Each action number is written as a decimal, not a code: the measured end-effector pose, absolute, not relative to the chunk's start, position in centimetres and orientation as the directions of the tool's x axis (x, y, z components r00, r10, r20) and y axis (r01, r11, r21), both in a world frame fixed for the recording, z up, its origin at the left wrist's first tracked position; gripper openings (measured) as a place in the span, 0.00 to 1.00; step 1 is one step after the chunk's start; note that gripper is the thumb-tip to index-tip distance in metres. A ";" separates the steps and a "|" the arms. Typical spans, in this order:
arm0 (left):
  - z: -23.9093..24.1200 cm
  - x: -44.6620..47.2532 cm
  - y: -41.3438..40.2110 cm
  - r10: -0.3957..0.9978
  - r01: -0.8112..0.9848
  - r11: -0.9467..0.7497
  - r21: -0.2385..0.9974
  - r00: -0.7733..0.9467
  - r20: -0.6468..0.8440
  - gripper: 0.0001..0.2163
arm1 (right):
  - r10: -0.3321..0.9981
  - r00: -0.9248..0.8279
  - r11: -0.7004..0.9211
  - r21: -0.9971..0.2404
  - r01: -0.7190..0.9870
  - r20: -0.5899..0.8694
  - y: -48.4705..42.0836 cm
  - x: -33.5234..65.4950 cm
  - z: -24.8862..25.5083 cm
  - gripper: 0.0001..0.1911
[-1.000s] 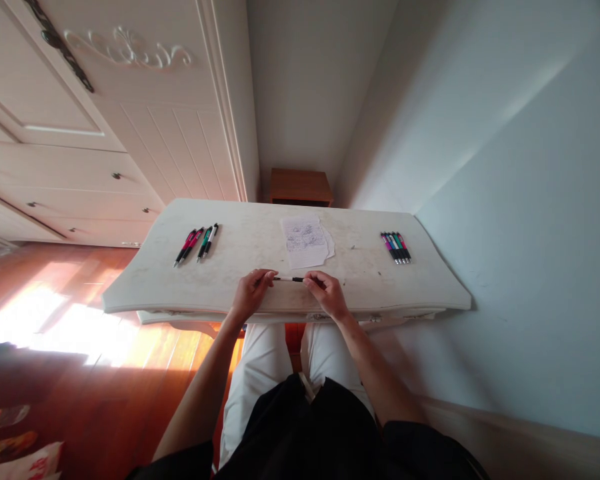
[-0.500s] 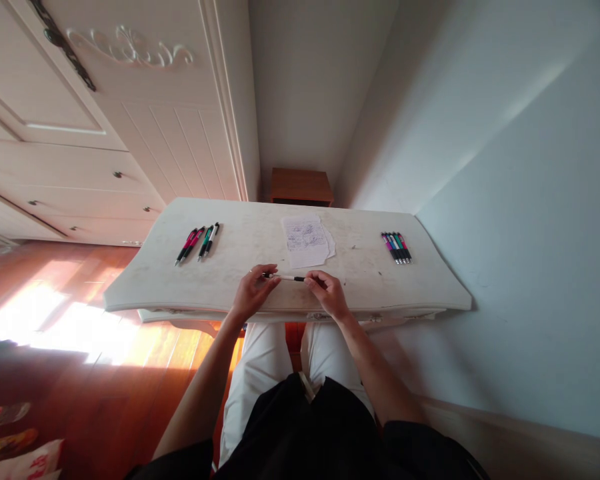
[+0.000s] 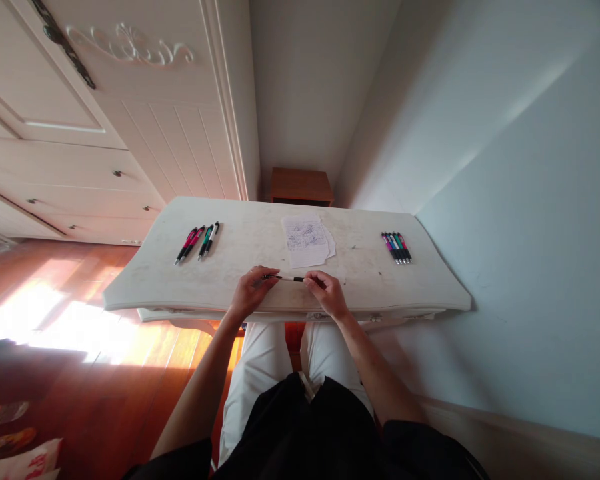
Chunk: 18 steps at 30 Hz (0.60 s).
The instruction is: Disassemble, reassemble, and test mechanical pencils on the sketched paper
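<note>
A black-and-white pen (image 3: pixel 286 278) lies level between my two hands, just above the near part of the white table (image 3: pixel 145 280). My left hand (image 3: pixel 249 292) pinches its left end with the fingertips. My right hand (image 3: pixel 326 292) is closed round its right end. A scribbled sheet of paper (image 3: pixel 307 241) lies just beyond the pen. Both wrists rest near the table's front edge.
Several pens (image 3: pixel 198 242) lie in a row at the table's left, and another bunch of pens (image 3: pixel 395 247) at its right. A white wardrobe with drawers (image 3: pixel 105 133) stands left, a wooden stand (image 3: pixel 301 187) behind, a pale wall (image 3: pixel 505 200) on the right.
My left fingers have shifted slightly along the pen's left end, showing its dark tip. My right hand and the pen have stayed in place.
</note>
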State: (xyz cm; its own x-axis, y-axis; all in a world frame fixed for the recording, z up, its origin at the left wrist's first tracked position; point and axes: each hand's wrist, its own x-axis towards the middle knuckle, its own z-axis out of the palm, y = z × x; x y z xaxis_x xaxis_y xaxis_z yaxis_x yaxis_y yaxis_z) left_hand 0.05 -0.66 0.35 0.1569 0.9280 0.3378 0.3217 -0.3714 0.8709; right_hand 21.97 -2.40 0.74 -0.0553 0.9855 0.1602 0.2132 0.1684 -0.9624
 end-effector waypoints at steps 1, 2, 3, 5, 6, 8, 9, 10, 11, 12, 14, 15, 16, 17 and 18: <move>0.4 0.1 -0.7 0.928 0.316 -0.371 0.873 0.157 0.337 0.11 | 0.986 -0.054 0.167 -0.962 0.217 0.159 -2.4 22.0 0.8 0.14; 0.5 0.1 -0.8 0.928 0.313 -0.371 0.874 0.159 0.338 0.14 | 0.986 -0.053 0.166 -0.961 0.223 0.158 -2.4 21.9 0.8 0.14; 0.6 0.2 -0.8 0.927 0.314 -0.374 0.873 0.161 0.339 0.16 | 0.986 -0.051 0.166 -0.959 0.230 0.158 -2.4 21.9 0.9 0.14; 0.6 0.3 -0.8 0.925 0.327 -0.378 0.866 0.153 0.346 0.20 | 0.985 -0.046 0.170 -0.956 0.241 0.163 -2.5 21.9 1.0 0.15; 0.5 0.4 -0.8 0.928 0.339 -0.372 0.864 0.143 0.343 0.21 | 0.985 -0.044 0.173 -0.955 0.243 0.167 -2.5 21.9 1.0 0.15; 0.3 0.5 -0.8 0.941 0.369 -0.337 0.866 0.124 0.314 0.20 | 0.984 -0.047 0.176 -0.955 0.237 0.169 -2.6 21.9 1.0 0.15; 0.3 0.5 -0.8 0.948 0.381 -0.318 0.868 0.123 0.294 0.19 | 0.984 -0.050 0.176 -0.957 0.232 0.169 -2.6 22.0 1.0 0.15; 0.2 0.5 -0.7 0.953 0.388 -0.303 0.870 0.128 0.275 0.18 | 0.984 -0.052 0.175 -0.958 0.227 0.168 -2.6 22.0 0.9 0.14; 0.1 0.5 -0.8 0.955 0.390 -0.296 0.872 0.138 0.263 0.17 | 0.985 -0.054 0.174 -0.960 0.221 0.166 -2.6 22.0 0.9 0.14; 0.1 0.5 -0.8 0.954 0.389 -0.297 0.872 0.147 0.260 0.17 | 0.985 -0.057 0.172 -0.961 0.215 0.163 -2.6 22.0 0.8 0.14; 0.2 0.4 -0.8 0.949 0.385 -0.314 0.868 0.157 0.274 0.17 | 0.985 -0.062 0.169 -0.964 0.208 0.159 -2.6 22.1 0.7 0.13; 0.3 0.4 -0.8 0.945 0.383 -0.325 0.865 0.156 0.286 0.16 | 0.985 -0.065 0.169 -0.964 0.206 0.159 -2.6 22.1 0.7 0.13; 0.3 0.4 -0.8 0.942 0.381 -0.335 0.862 0.154 0.299 0.16 | 0.985 -0.066 0.170 -0.963 0.208 0.159 -2.6 22.1 0.6 0.13; 0.4 0.4 -0.8 0.939 0.378 -0.344 0.859 0.151 0.310 0.15 | 0.985 -0.067 0.171 -0.962 0.212 0.160 -2.6 22.1 0.6 0.13; 0.4 0.4 -0.8 0.936 0.374 -0.353 0.857 0.150 0.320 0.13 | 0.985 -0.066 0.172 -0.961 0.216 0.161 -2.6 22.1 0.6 0.14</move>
State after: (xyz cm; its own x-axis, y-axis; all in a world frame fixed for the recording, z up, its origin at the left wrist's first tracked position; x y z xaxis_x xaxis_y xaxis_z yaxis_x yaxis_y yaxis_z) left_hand 0.38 -0.82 0.40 0.1497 0.9356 0.3198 0.3744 -0.3530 0.8575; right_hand 22.08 -2.57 0.64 -0.0663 0.9847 0.1615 0.2156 0.1721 -0.9612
